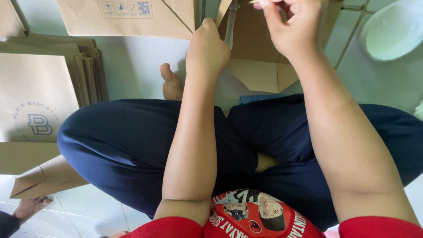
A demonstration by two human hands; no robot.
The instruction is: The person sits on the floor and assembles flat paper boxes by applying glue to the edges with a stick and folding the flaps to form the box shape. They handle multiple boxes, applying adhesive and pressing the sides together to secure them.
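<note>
Pressing fist-closed on the brown paper bag point(251, 57) lying just ahead, the left hand point(207, 48) steadies it while the right hand point(293, 24) pinches something thin above.

**Tiled floor and what is lying on it**

The pale tiled floor point(132, 66) is carrying a stack of flat brown cardboard sheets point(39, 88) at its left edge (fanned slightly), folded cardboard point(260, 66) ahead, and a white basin point(392, 31) sitting far right.
</note>
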